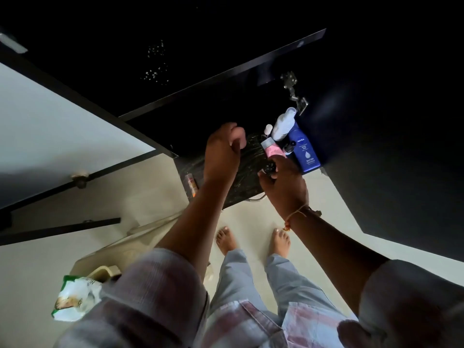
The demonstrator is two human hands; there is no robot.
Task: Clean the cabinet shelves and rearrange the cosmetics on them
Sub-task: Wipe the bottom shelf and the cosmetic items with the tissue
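A dark marbled shelf juts from the open cabinet below me. At its right end stand a blue Nivea bottle, a white bottle, a pink tube and a small dark bottle. My right hand is closed around a small dark round item beside the pink tube. My left hand hovers over the shelf's left part, fingers curled into a loose fist; I cannot see anything in it.
An orange tube lies at the shelf's left edge. An open cabinet door hangs at the right, with its hinge above the bottles. On the pale floor lie a green-and-white packet and a beige bag. My bare feet stand below the shelf.
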